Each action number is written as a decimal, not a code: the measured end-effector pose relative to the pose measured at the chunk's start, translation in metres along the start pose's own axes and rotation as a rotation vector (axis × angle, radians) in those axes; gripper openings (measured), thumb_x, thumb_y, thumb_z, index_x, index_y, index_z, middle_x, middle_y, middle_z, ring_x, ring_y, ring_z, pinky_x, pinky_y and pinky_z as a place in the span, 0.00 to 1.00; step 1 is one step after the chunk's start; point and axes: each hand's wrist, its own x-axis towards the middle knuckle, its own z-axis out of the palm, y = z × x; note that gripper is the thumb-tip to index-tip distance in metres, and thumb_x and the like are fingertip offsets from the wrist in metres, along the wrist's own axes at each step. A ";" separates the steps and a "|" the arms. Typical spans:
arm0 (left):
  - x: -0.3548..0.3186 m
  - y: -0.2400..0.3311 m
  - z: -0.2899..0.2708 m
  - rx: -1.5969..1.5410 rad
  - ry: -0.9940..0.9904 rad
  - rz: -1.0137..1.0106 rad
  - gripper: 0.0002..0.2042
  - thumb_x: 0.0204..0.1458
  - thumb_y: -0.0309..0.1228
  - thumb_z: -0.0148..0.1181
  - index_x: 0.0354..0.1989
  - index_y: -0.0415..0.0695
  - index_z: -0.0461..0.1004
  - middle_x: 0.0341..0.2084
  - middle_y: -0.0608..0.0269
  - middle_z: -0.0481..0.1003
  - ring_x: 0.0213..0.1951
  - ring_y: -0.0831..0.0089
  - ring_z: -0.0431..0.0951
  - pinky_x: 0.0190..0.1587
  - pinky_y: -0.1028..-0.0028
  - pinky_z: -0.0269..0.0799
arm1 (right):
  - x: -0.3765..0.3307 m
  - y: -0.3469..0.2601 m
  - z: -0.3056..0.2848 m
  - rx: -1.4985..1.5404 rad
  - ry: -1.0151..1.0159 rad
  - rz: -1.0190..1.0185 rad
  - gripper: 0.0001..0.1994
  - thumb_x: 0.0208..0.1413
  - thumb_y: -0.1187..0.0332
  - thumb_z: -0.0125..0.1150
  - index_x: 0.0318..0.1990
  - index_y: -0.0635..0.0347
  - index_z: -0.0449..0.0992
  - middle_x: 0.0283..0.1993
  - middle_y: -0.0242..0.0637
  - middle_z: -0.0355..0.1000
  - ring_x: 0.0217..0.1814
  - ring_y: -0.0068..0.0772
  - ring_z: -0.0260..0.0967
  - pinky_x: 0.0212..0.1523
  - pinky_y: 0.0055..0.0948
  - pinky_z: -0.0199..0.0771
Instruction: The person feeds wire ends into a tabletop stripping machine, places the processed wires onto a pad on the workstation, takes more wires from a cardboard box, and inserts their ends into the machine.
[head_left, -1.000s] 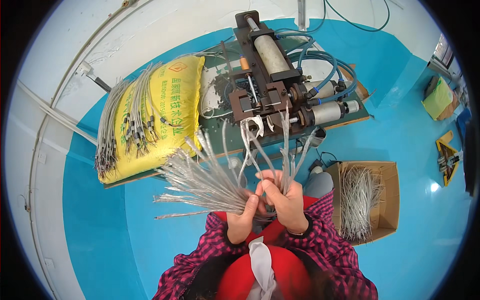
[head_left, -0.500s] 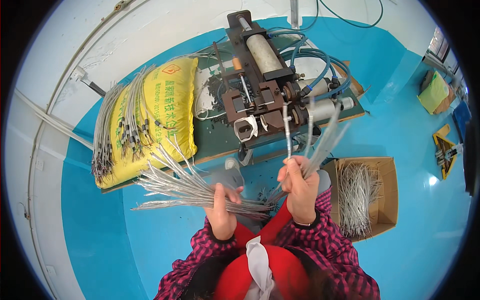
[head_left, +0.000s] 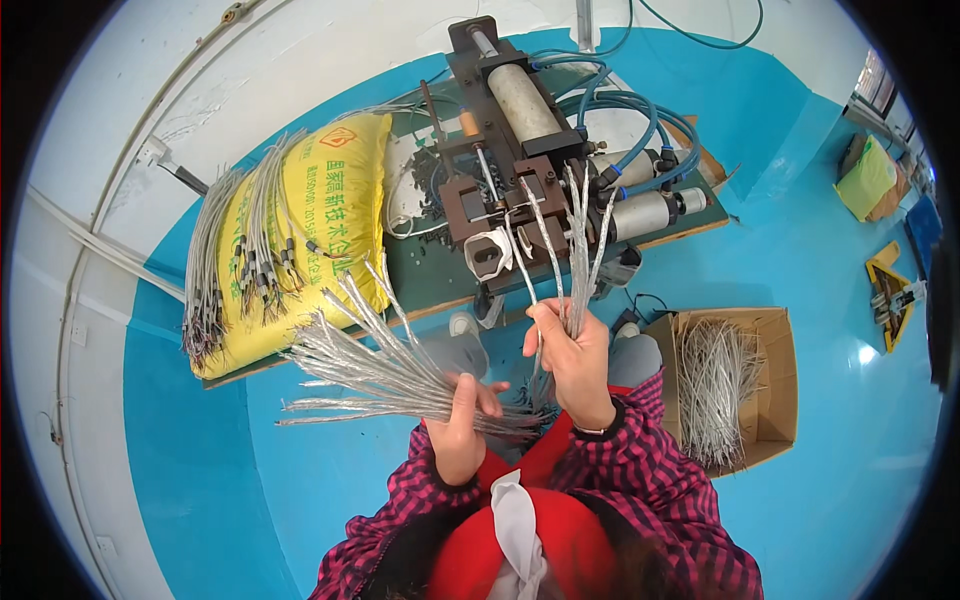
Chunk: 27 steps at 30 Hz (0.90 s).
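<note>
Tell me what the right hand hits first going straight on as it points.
Beyond the silvery strands in its grip, the right hand would probably meet the near end of the dark metal machine; depth is unclear, so it might pass under.

silver cable bundle [head_left: 385, 380] | thick, fanned leftward | smaller silver bunch [head_left: 579, 250] | just right, splayed forward

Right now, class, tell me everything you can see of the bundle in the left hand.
The bundle is many thin, silvery, glossy strands, resembling braided or foil-wrapped cable. The left hand holds it, thumb in front. From the grip, loose ends fan leftward and upward, some slightly bent. The other end runs right, low in front of the body, where hands and shadow make its finish hard to see.
</note>
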 end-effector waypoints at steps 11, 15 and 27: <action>0.001 0.000 0.000 -0.003 -0.009 -0.006 0.04 0.61 0.26 0.42 0.33 0.41 0.62 0.17 0.63 0.64 0.21 0.73 0.67 0.46 0.57 0.69 | 0.003 -0.005 -0.004 -0.040 -0.016 0.015 0.08 0.57 0.68 0.55 0.33 0.64 0.74 0.16 0.27 0.66 0.15 0.11 0.53 0.17 0.15 0.50; 0.001 0.001 0.002 -0.007 -0.026 -0.006 0.05 0.61 0.26 0.42 0.32 0.40 0.62 0.17 0.63 0.64 0.21 0.73 0.67 0.46 0.57 0.69 | 0.007 -0.007 -0.008 -0.091 -0.003 -0.003 0.08 0.56 0.68 0.55 0.33 0.63 0.75 0.16 0.28 0.65 0.14 0.11 0.53 0.16 0.15 0.49; 0.000 0.002 0.003 0.001 -0.018 -0.022 0.06 0.61 0.25 0.43 0.31 0.40 0.62 0.17 0.63 0.64 0.21 0.73 0.67 0.46 0.57 0.69 | 0.015 -0.010 -0.008 -0.088 0.017 0.045 0.08 0.56 0.68 0.55 0.32 0.64 0.76 0.16 0.27 0.64 0.14 0.11 0.52 0.16 0.15 0.48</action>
